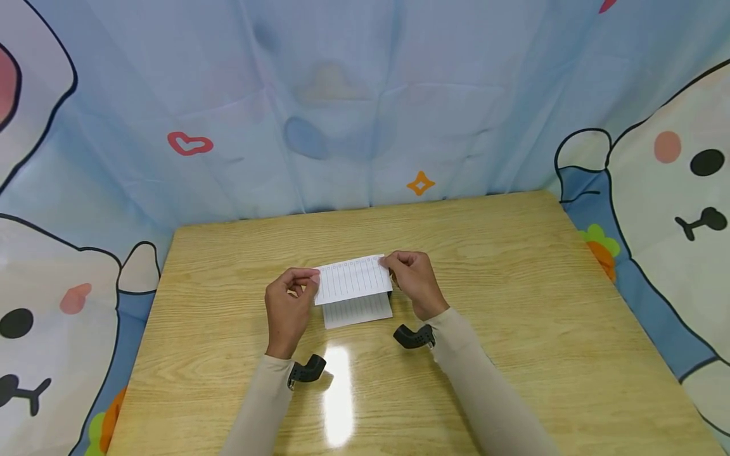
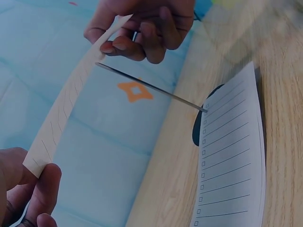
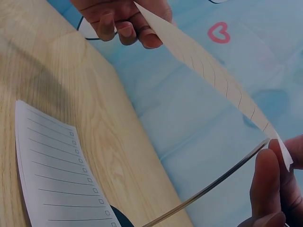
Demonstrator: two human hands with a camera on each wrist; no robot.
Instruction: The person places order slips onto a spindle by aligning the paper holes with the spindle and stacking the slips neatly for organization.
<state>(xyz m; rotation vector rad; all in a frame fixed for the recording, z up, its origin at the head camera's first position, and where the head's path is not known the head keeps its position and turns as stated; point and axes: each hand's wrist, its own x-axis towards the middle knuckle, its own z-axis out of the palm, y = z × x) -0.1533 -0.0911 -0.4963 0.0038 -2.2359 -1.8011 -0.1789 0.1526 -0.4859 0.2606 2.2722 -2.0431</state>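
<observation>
A narrow lined sheet of paper (image 1: 355,280) with a row of small checkboxes is stretched between both hands. My left hand (image 1: 288,310) pinches its left end between thumb and fingers. At the other end, my right hand (image 1: 417,284) pinches the upper right corner. Below the sheet lies a matching lined checklist pad (image 1: 359,313), flat on the table. A thin metal rod (image 2: 151,87) rises from beside the pad, its top right at the sheet and the right fingertips. Near the rod's foot, a dark rounded base (image 2: 197,130) shows partly behind the pad.
The wooden table (image 1: 513,316) runs back to a light-blue cartoon curtain (image 1: 353,126) that hangs along its far edge and both sides. A bright reflection lies on the tabletop in front of the pad. Each wrist wears a black camera mount (image 1: 415,337).
</observation>
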